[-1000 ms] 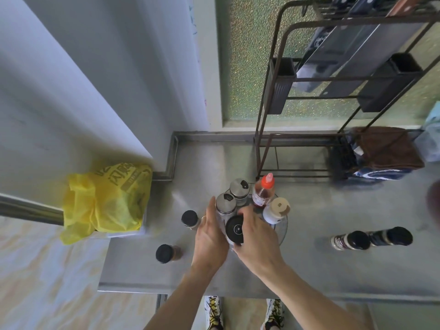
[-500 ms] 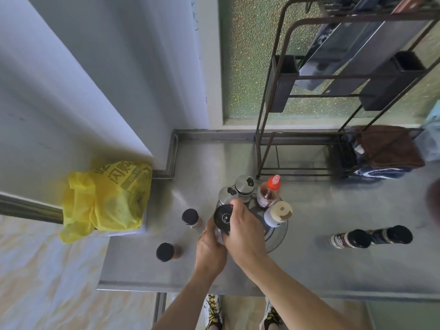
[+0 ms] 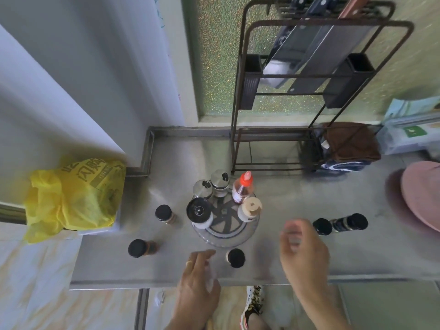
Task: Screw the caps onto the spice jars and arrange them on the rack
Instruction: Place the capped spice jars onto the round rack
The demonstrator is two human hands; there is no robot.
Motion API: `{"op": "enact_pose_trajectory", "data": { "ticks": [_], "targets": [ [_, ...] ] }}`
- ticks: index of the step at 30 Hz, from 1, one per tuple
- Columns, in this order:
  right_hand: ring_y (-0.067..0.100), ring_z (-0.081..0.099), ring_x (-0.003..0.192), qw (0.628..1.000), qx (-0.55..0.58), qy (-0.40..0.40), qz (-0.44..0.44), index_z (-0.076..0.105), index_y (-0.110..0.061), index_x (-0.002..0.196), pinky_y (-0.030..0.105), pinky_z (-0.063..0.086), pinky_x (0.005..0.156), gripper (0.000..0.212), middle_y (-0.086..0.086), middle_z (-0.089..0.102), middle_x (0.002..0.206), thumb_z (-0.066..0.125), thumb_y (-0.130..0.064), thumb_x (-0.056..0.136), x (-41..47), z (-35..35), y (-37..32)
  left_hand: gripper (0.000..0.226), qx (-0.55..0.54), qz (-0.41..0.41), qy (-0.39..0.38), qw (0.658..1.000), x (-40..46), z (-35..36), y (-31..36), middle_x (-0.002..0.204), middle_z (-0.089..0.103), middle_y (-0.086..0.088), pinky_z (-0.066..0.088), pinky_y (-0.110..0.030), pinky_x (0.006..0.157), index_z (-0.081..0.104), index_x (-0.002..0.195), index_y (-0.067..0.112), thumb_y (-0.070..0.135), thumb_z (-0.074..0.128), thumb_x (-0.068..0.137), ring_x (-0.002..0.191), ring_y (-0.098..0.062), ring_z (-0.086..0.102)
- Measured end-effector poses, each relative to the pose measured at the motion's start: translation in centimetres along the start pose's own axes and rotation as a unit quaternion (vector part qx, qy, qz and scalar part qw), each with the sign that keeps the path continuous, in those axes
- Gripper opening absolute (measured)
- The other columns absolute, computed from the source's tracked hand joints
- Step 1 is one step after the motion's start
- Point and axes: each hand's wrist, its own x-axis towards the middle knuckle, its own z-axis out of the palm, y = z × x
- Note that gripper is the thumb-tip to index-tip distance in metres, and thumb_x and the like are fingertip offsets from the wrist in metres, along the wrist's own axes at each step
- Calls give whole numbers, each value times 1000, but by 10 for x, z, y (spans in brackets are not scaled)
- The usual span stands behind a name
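A round spice rack (image 3: pixel 234 240) stands on the steel counter (image 3: pixel 190 153). On it are a white jar with a black cap (image 3: pixel 199 212), two steel-lidded shakers (image 3: pixel 215 184), a red-capped bottle (image 3: pixel 242 186) and a beige-capped jar (image 3: pixel 250 209). Black-capped jars stand off the rack: one (image 3: pixel 163 213) to its left, one (image 3: pixel 140 248) further left and nearer, one (image 3: pixel 235 257) in front. My left hand (image 3: pixel 198 282) hovers empty beside that front jar. My right hand (image 3: pixel 302 251) is blurred, fingers apart, left of two black-capped bottles (image 3: pixel 338 225).
A yellow plastic bag (image 3: pixel 71 198) sits at the counter's left end. A tall metal shelf frame (image 3: pixel 309 91) with knives and black cups stands at the back, a brown cloth (image 3: pixel 350 141) on its base. A pink round object (image 3: pixel 423 194) lies at the far right.
Both hands have let go of the black-capped white jar, which now stands on the rack's left side, and have drawn back toward me. My right hand has swung right toward the two bottles.
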Motion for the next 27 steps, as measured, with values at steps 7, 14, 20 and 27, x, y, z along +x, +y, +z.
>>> {"op": "enact_pose_trajectory", "data": {
  "ticks": [7, 14, 20, 27],
  "targets": [
    [35, 69, 81, 982, -186, 36, -5, 59, -11, 121, 38, 53, 51, 55, 10, 61, 113, 84, -17, 73, 24, -33, 67, 55, 41, -21, -8, 999, 6, 40, 31, 114, 51, 19, 52, -23, 71, 52, 122, 41, 41, 79, 74, 90, -7, 64],
    [42, 66, 74, 981, -180, -73, 22, 61, -8, 102, 40, 49, 57, 37, 17, 67, 92, 85, -9, 74, 46, -15, 78, 44, -4, -62, 93, 994, 7, 20, 46, 91, 61, 18, 51, -25, 64, 55, 102, 41, 29, 85, 72, 73, 1, 63],
    [7, 62, 66, 991, -59, -107, -58, 62, -17, 105, 13, 44, 63, 39, -3, 65, 91, 84, -32, 76, 10, -12, -3, 35, -29, -53, 196, 979, 38, -7, 46, 92, 66, 17, 60, -31, 69, 64, 101, 27, 30, 87, 75, 77, 1, 65],
    [21, 68, 91, 970, -37, -204, -131, 58, -19, 111, 32, 55, 69, 37, -1, 65, 104, 78, -26, 81, -11, 65, -49, 35, 28, -43, 159, 986, 55, -3, 19, 97, 66, 6, 60, -37, 67, 66, 105, 20, 19, 86, 76, 77, -11, 67]
  ]
}}
